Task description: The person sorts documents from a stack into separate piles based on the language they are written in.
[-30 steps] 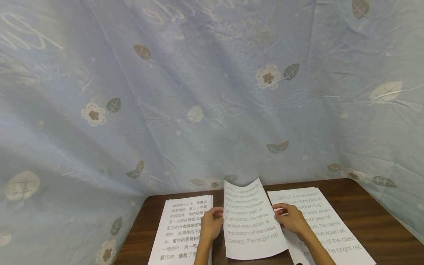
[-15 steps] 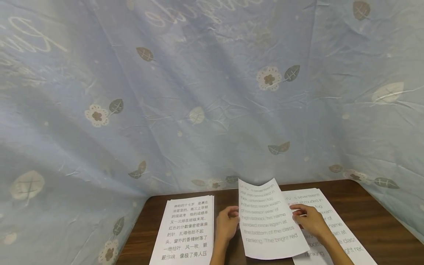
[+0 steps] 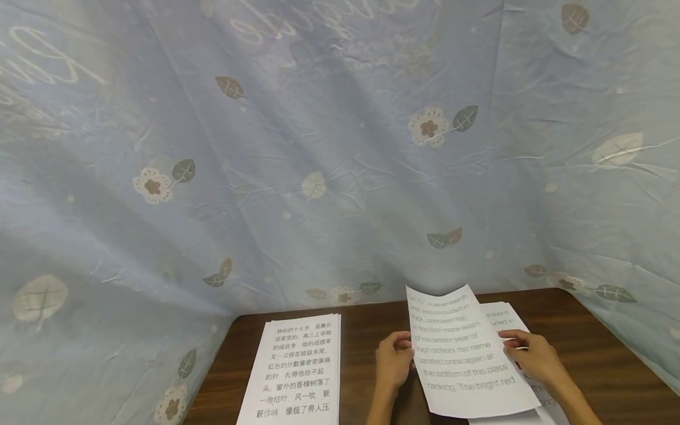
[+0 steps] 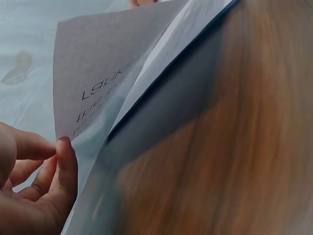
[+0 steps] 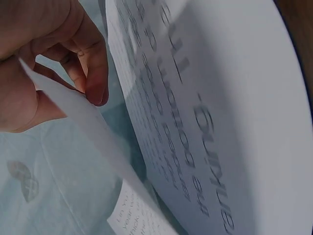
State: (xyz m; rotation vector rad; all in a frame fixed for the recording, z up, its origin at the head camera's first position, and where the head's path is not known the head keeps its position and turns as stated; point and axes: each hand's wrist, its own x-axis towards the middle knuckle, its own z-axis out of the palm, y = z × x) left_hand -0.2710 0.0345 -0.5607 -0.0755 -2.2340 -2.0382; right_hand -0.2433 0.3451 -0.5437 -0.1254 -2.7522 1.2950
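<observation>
A printed English sheet (image 3: 451,354) is held up in the head view, its top edge bowed and its lower edge curved. My left hand (image 3: 394,357) pinches its left edge between thumb and fingers, as the left wrist view also shows. On the opposite edge, my right hand (image 3: 533,354) pinches the paper; in the right wrist view the held sheet (image 5: 102,137) is seen nearly edge-on. Beneath and behind it lies the right-hand stack of English pages (image 3: 499,313), mostly covered by the sheet and my right hand.
A stack of pages printed in Chinese (image 3: 294,366) lies at the left of the dark wooden table (image 3: 366,330). Behind the table hangs a pale blue curtain (image 3: 340,147) with leaf and flower patterns. Bare wood (image 3: 589,348) shows to the right of the English stack.
Both hands have carried the sheet rightward, from between the two stacks to over the right stack. The Chinese stack, partly covered by the left arm before, is now fully uncovered.
</observation>
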